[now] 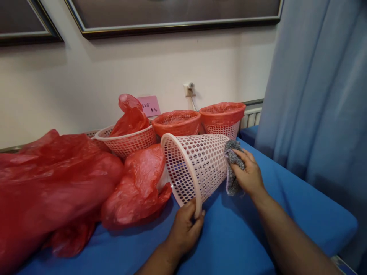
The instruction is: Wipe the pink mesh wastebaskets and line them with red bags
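Observation:
A pale pink perforated plastic wastebasket (210,162) lies tipped on its side above a blue-covered surface (229,236), its mouth facing left. My left hand (187,225) grips its rim at the lower edge, fingers inside and thumb outside. In my right hand (249,173) is a grey cloth (234,183), pressed against the basket's base end at the right. Part of the cloth hangs below my fingers. To the left of the basket's mouth sits a crumpled red plastic bag (137,191).
Behind stand two baskets lined with red bags, one in the middle (176,122) and one at right (223,118). Another basket (129,143) holds a loose red bag. A large red bag heap (57,183) covers the left. A blue curtain (315,95) hangs at right.

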`<move>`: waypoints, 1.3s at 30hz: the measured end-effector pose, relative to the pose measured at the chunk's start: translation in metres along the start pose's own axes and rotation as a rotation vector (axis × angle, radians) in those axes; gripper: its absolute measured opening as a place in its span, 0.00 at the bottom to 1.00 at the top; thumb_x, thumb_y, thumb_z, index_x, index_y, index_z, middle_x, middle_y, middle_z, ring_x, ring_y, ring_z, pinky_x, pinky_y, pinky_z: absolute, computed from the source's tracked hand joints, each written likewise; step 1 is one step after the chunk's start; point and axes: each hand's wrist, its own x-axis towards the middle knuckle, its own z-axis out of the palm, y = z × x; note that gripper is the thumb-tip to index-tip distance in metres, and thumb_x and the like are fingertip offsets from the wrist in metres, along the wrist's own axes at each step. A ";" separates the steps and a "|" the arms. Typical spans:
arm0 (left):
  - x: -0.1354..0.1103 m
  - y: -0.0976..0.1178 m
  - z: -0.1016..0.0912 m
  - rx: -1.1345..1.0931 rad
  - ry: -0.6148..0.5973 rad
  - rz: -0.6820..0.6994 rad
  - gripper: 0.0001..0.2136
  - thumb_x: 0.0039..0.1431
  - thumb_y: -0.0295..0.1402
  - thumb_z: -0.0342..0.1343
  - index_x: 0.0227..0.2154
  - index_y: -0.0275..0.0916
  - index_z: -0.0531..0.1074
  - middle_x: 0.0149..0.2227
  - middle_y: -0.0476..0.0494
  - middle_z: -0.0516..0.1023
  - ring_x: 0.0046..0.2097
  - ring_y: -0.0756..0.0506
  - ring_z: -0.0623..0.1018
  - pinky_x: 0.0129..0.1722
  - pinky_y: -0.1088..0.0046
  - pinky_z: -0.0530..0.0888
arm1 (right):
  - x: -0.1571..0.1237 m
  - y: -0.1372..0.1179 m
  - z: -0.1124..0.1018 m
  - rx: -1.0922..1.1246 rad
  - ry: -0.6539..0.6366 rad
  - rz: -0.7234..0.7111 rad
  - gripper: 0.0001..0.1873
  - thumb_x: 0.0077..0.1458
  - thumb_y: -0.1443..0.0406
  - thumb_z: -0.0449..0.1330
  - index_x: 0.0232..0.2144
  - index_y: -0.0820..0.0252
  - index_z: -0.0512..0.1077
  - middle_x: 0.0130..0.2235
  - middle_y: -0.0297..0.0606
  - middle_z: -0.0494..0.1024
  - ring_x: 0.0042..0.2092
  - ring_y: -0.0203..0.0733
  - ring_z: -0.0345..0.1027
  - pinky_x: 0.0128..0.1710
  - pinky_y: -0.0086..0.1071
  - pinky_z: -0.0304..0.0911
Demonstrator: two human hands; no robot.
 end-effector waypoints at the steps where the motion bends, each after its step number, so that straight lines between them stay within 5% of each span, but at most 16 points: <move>1: 0.000 -0.001 0.001 0.016 -0.028 0.017 0.20 0.62 0.27 0.54 0.56 0.39 0.73 0.52 0.37 0.80 0.52 0.39 0.78 0.59 0.57 0.72 | 0.001 0.000 -0.001 0.011 0.002 -0.010 0.23 0.54 0.63 0.59 0.54 0.55 0.74 0.60 0.46 0.68 0.61 0.54 0.65 0.63 0.54 0.59; 7: 0.007 0.005 0.003 -0.021 -0.078 0.010 0.27 0.57 0.19 0.49 0.59 0.41 0.70 0.57 0.37 0.76 0.58 0.38 0.75 0.61 0.55 0.70 | -0.031 -0.048 -0.014 0.176 -0.260 -0.598 0.32 0.51 0.70 0.56 0.59 0.49 0.68 0.66 0.42 0.60 0.64 0.56 0.60 0.61 0.53 0.62; 10: 0.010 0.011 0.000 -0.083 -0.077 -0.015 0.24 0.59 0.21 0.51 0.58 0.40 0.71 0.55 0.37 0.78 0.55 0.38 0.76 0.58 0.58 0.73 | -0.040 -0.064 -0.017 0.224 -0.308 -0.700 0.32 0.50 0.70 0.56 0.59 0.51 0.68 0.63 0.44 0.62 0.61 0.54 0.62 0.58 0.51 0.65; 17: 0.003 0.007 -0.003 -0.159 0.067 -0.054 0.18 0.67 0.36 0.51 0.57 0.38 0.73 0.53 0.38 0.80 0.54 0.38 0.78 0.57 0.58 0.74 | -0.035 -0.060 -0.010 0.213 -0.344 -0.647 0.27 0.51 0.70 0.56 0.54 0.52 0.72 0.60 0.43 0.68 0.59 0.52 0.66 0.56 0.49 0.67; 22: 0.001 0.004 -0.003 -0.104 0.061 -0.076 0.17 0.67 0.36 0.52 0.55 0.39 0.75 0.55 0.38 0.79 0.58 0.37 0.76 0.62 0.55 0.70 | -0.004 -0.008 -0.003 0.032 0.012 -0.033 0.21 0.53 0.64 0.59 0.50 0.55 0.76 0.58 0.46 0.71 0.59 0.54 0.66 0.62 0.53 0.60; 25: 0.002 0.004 -0.001 -0.068 0.021 -0.033 0.18 0.66 0.33 0.52 0.57 0.40 0.74 0.57 0.38 0.77 0.60 0.38 0.75 0.63 0.54 0.69 | 0.015 0.018 -0.002 0.042 0.077 0.187 0.23 0.52 0.59 0.61 0.49 0.59 0.77 0.53 0.47 0.75 0.55 0.55 0.70 0.61 0.55 0.61; 27: 0.003 0.003 0.001 -0.045 0.004 0.000 0.20 0.65 0.31 0.51 0.59 0.41 0.71 0.58 0.38 0.76 0.61 0.38 0.74 0.63 0.54 0.68 | 0.013 0.015 -0.002 0.040 0.069 0.116 0.23 0.52 0.60 0.60 0.51 0.57 0.76 0.55 0.47 0.73 0.58 0.55 0.68 0.62 0.55 0.60; 34: 0.007 0.000 0.001 -0.065 -0.056 0.046 0.26 0.61 0.21 0.48 0.61 0.43 0.69 0.61 0.42 0.73 0.61 0.39 0.73 0.64 0.55 0.67 | -0.038 -0.054 -0.006 0.200 -0.263 -0.687 0.32 0.50 0.69 0.58 0.58 0.48 0.69 0.64 0.42 0.63 0.62 0.55 0.64 0.59 0.53 0.65; 36: 0.009 0.001 0.000 -0.077 -0.077 0.052 0.26 0.62 0.21 0.47 0.61 0.43 0.69 0.62 0.42 0.72 0.62 0.40 0.71 0.65 0.55 0.66 | -0.040 -0.055 -0.005 0.205 -0.271 -0.704 0.32 0.50 0.70 0.57 0.58 0.49 0.70 0.63 0.42 0.65 0.61 0.54 0.65 0.58 0.51 0.66; 39: 0.010 0.000 -0.001 -0.047 -0.074 0.035 0.26 0.63 0.21 0.46 0.62 0.44 0.69 0.62 0.43 0.72 0.63 0.40 0.70 0.66 0.55 0.64 | -0.024 -0.031 0.000 0.086 -0.143 -0.417 0.28 0.52 0.69 0.57 0.56 0.51 0.72 0.62 0.43 0.66 0.62 0.54 0.64 0.61 0.53 0.63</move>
